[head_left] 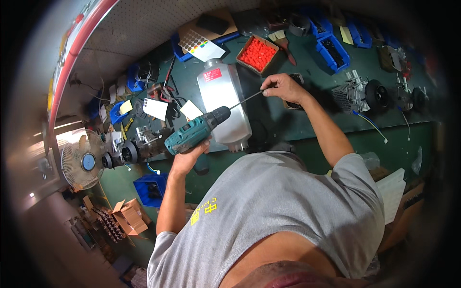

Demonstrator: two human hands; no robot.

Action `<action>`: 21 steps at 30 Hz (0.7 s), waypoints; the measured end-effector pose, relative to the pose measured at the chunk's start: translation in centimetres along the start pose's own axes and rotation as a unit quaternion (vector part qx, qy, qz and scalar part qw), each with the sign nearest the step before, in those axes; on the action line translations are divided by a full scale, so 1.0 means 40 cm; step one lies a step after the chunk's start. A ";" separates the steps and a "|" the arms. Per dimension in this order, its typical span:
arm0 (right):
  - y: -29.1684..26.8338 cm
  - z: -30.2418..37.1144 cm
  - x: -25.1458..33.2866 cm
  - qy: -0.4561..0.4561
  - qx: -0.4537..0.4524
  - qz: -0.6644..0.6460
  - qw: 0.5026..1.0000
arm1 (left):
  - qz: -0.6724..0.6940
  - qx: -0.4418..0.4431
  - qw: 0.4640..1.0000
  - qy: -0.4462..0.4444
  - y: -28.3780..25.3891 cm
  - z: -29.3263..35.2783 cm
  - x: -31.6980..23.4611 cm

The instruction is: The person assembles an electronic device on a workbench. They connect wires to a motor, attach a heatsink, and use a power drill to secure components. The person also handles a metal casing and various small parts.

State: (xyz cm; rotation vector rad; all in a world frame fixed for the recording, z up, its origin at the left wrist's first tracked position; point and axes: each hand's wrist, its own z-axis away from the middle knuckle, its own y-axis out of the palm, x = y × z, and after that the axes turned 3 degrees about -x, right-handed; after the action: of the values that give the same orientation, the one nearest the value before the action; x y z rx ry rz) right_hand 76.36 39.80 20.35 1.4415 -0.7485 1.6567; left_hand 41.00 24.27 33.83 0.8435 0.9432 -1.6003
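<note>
My left hand (190, 156) is wrapped round the handle of a teal and black cordless drill (191, 135), which points up and to the right. A long thin driver bit (247, 100) reaches out from its chuck. At the far end of that bit, my right hand (284, 89) is closed in a pinch of thumb and fingers on the tip; any small part there is too small to make out. Under the drill and bit lies a silver metal housing (218, 93) with a red label, a round stub at each end.
Behind the housing stands a box of red caps (258, 54) beside a brush (286, 48). Blue bins (333, 53) line the back. Finned motor units (354, 93) sit at right, others (139, 146) at left by a fan (84, 161). Sticker sheets (154, 109) lie on the green bench (293, 127).
</note>
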 end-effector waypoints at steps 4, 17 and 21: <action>-0.022 -0.053 -0.001 0.094 0.076 -0.094 0.988 | -0.224 -0.003 0.972 0.065 -0.077 -0.034 -0.064; -0.001 -0.303 -0.049 0.049 0.074 -0.158 0.983 | -0.212 0.011 0.977 -0.036 -0.120 -0.258 -0.359; 0.019 -0.371 -0.065 -0.079 0.004 0.028 0.996 | -0.370 0.040 0.928 0.015 -0.141 -0.335 -0.399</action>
State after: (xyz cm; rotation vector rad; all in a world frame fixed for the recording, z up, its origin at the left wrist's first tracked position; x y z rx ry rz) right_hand 68.23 51.45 15.22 1.5847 -0.8785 1.6027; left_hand 39.55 43.78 42.91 0.5868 1.3194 -2.2831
